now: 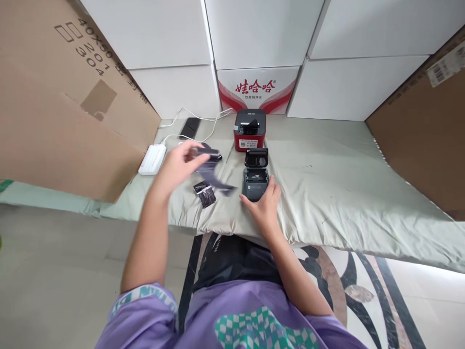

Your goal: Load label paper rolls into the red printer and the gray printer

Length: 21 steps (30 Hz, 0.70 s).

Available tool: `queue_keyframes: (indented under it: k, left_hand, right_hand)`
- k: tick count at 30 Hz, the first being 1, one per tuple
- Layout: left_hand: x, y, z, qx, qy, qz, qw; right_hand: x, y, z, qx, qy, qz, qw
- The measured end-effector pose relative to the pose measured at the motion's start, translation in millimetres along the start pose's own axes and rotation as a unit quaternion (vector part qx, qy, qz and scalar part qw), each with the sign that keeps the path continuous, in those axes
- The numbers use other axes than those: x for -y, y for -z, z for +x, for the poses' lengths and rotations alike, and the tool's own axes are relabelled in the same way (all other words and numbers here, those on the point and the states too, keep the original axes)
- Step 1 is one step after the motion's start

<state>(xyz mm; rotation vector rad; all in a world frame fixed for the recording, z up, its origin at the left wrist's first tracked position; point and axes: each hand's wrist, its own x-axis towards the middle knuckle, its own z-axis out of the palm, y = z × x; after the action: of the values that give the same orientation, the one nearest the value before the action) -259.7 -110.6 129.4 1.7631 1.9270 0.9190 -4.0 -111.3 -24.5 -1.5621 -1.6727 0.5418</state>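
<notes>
1. head view: we pinch a dark roll in our left hand, fingers nearly closed, strip trailing (blurred).
2. our right hand, half open, clasps the open device on the cloth.
3. shifting the roll likely calls for controlling that strip.

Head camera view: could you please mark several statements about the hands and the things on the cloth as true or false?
1. The small dark device has its lid open. True.
2. The left hand holds a dark roll. True.
3. The right hand holds the phone. False: it holds the small dark device; the phone lies on the cloth.
4. The white power bank is right of the red and black printer. False: it is to the left.
</notes>
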Motion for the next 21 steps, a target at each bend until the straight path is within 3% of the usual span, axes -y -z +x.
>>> queue_keyframes:
  k: [2,4,6,9,13,15,18,21]
  left_hand:
    - [32,28.5,-1,-0.033,0.07,0.055,0.996]
    - [65,43.7,2,-0.021,0.144,0.11,0.983]
    - [95,46.9,6,-0.003,0.18,0.177,0.968]
    - [125,42.2,8,0.017,0.178,0.255,0.95]
    - [126,45.4,15,0.052,0.19,0.294,0.935]
    - [116,49.4,28,0.024,0.176,0.308,0.935]
    - [105,46.5,63,-0.037,0.148,0.293,0.944]
    - [109,34.1,106,0.008,0.148,0.275,0.95]
  right_hand:
    - [0,0,0,-0.003,-0.002,-0.001,1.0]
    - [0,0,0,-0.002,-0.004,-0.003,1.0]
    - [0,0,0,-0.001,-0.005,-0.001,1.0]
    - [0,0,0,-0.001,-0.003,0.003,1.0]
    - [0,0,0,0.001,0.001,0.0,1.0]
    - [0,1,0,0.003,-0.003,0.0,1.0]
    - [2,2,1,0.008,-0.013,0.0,1.0]
    - [3,3,1,0.008,-0.015,-0.003,1.0]
